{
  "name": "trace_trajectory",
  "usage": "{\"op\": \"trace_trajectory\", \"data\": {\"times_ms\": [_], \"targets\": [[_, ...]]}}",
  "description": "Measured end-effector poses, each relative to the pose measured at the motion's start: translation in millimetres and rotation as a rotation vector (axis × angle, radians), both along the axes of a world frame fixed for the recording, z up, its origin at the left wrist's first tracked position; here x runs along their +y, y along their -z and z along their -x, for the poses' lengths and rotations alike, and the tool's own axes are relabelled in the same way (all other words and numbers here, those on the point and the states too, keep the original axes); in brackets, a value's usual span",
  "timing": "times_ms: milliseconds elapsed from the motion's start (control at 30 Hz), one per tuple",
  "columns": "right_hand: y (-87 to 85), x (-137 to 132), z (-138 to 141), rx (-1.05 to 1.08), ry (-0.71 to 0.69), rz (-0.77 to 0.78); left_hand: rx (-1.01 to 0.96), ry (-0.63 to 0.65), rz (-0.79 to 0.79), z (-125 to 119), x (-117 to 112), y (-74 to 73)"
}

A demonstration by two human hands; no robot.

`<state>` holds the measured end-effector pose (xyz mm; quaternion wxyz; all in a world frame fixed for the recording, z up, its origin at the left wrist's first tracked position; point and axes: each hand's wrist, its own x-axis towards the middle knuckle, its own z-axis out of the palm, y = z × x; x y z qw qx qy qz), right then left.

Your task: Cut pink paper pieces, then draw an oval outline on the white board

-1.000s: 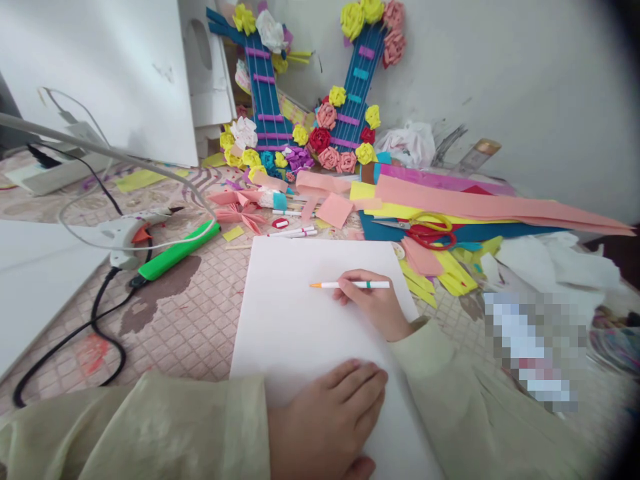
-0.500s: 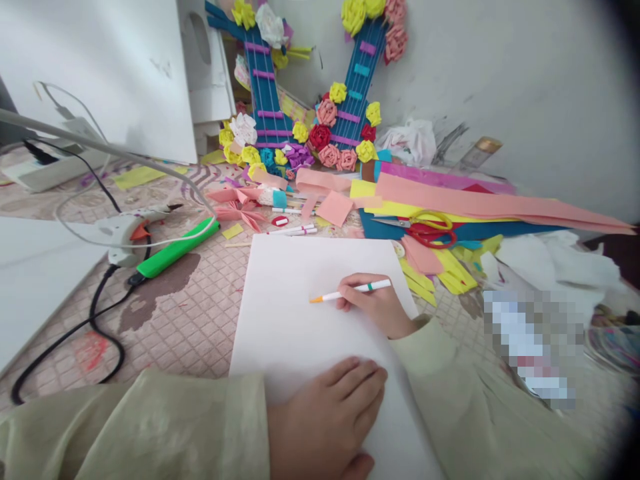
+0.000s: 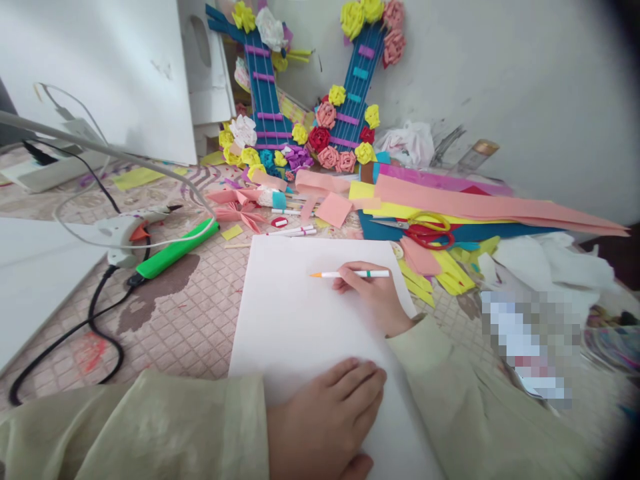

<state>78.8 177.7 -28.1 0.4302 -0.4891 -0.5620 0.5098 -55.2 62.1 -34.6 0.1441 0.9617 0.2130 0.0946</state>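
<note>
A large white sheet (image 3: 280,300) lies in front of me, with no clear marks that I can see. My right hand (image 3: 373,293) grips a white marker pen (image 3: 330,274) with an orange tip and a green band. The pen is held nearly level over the upper half of the sheet, tip pointing left; whether it touches the paper I cannot tell. Flat on the lower part of the sheet rests my left hand (image 3: 325,420), fingers stretched out and pointing up and right, holding nothing.
Behind the sheet lie scissors (image 3: 427,227), pink paper strips (image 3: 475,200) and yellow paper scraps (image 3: 455,270). A glue gun (image 3: 125,233), a green cutter-like stick (image 3: 177,248) and cables are at left. Flower-covered paper guitars (image 3: 270,93) lean on the wall.
My right hand has moved the marker pen slightly up the sheet, and the pen has turned from sloping to nearly level. The left hand stays in place.
</note>
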Motion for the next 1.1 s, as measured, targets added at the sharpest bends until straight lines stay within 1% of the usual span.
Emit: {"op": "trace_trajectory", "data": {"times_ms": [233,400,667,800,967,1100], "targets": [[7.6,6.6,4.1,0.049,0.054,0.016,0.004,0.005,-0.034,-0.9,-0.1,2.3],[11.8,7.4,3.2,0.069,0.051,0.029,-0.001,0.006,-0.036,-0.9,-0.5,3.0],[7.2,6.2,3.8,0.036,0.049,0.072,0.013,0.005,-0.043,-0.8,0.8,1.7],[5.5,5.7,3.5,0.037,0.054,0.068,0.008,0.005,-0.035,-0.4,0.5,1.7],[0.3,4.5,3.6,-0.007,0.019,0.093,0.003,-0.005,-0.017,-0.7,-0.9,1.9],[-0.4,4.3,3.6,0.017,0.042,0.099,-0.002,-0.002,0.000,-0.9,-0.5,2.0]]}}
